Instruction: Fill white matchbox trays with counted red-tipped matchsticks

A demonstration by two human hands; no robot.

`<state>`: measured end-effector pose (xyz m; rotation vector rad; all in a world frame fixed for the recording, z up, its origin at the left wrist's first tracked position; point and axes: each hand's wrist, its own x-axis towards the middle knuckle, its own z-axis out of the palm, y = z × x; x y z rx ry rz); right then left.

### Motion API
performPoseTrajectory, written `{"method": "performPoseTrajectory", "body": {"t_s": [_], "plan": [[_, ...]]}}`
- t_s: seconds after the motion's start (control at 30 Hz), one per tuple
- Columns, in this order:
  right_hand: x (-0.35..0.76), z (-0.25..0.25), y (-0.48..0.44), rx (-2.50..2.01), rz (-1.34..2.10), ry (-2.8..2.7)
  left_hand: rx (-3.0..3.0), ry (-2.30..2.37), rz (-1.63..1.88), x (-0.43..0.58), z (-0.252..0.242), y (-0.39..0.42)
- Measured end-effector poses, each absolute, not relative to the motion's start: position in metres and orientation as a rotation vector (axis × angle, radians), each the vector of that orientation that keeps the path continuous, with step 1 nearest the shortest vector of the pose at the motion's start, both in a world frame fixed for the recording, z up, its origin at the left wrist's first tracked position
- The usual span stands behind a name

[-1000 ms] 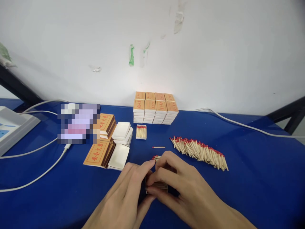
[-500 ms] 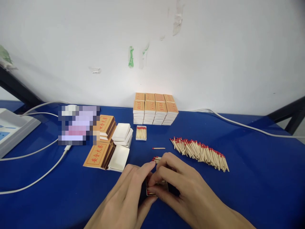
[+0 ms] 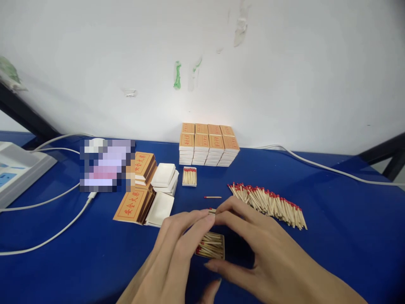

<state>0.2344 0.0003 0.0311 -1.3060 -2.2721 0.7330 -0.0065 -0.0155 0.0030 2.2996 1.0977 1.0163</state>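
Between my hands a small white matchbox tray [image 3: 224, 249] lies on the table, filled with red-tipped matches [image 3: 210, 247]. My left hand [image 3: 177, 249] reaches over the tray's left side, fingers stretched out and thumb apart below. From the right, my right hand [image 3: 253, 236] arches round the tray, thumb and forefinger spread wide. The fingertips of both hands meet just behind the tray, beside a few loose matches [image 3: 212, 210] that they mostly hide. Whether the fingertips touch those matches I cannot tell. One single match [image 3: 212, 197] lies farther back.
A heap of matches [image 3: 268, 202] lies to the right. Behind stand a filled tray [image 3: 190, 176] and stacked matchboxes [image 3: 209, 145] against the wall. White trays [image 3: 160, 209] and orange sleeves [image 3: 133, 204] sit at left, near a blurred object [image 3: 107, 162] and white cables [image 3: 72, 219].
My right fingers have lifted out of the tray and spread apart, uncovering its matches. My left thumb has come away from the tray's near edge, and its fingers have moved toward the loose matches.
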Motion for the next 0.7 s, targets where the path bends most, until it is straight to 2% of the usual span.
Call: {"method": "performPoseTrajectory", "body": {"t_s": [0.33,0.7], "plan": [[0.2342,0.0283,0.0000,-1.304,0.698,-2.258,2.239,1.149,1.107,-0.0037,0.0044,-0.0166],[0.2387,0.0312,0.0034,-1.300,0.704,-2.278,2.174,1.128,1.048,-0.0030,-0.0012,-0.0211]]}}
